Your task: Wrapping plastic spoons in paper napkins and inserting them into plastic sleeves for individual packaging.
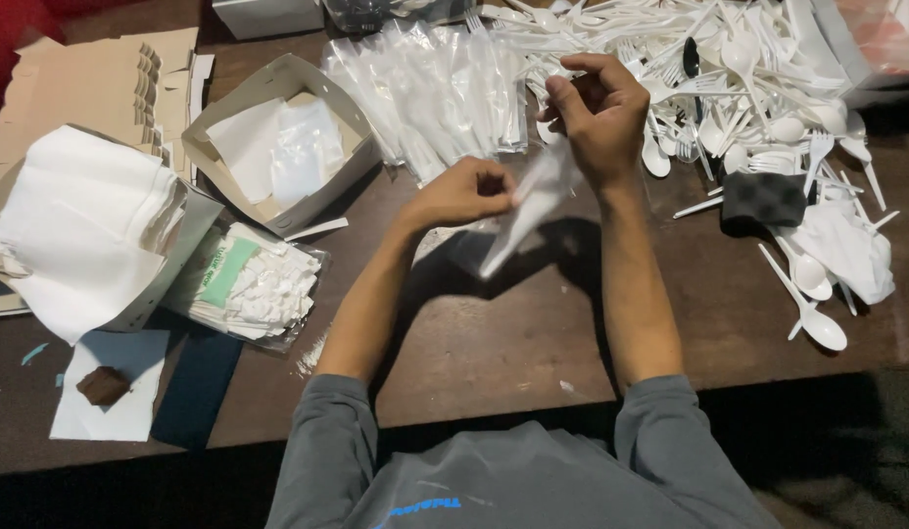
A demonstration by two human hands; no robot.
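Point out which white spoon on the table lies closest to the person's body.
The lone white spoon at the right, bowl toward the table's near edge. It lies apart, below the big pile of cutlery and the black sponge.

Both forearms reach forward, bare from the elbows, grey sleeves pushed up; the left hand (461, 193) is curled into a loose fist, knuckles up, fingers pinched together; the right hand (598, 116) sits higher and farther out, wrist bent, fingers folded inward and thumb pressed against them.
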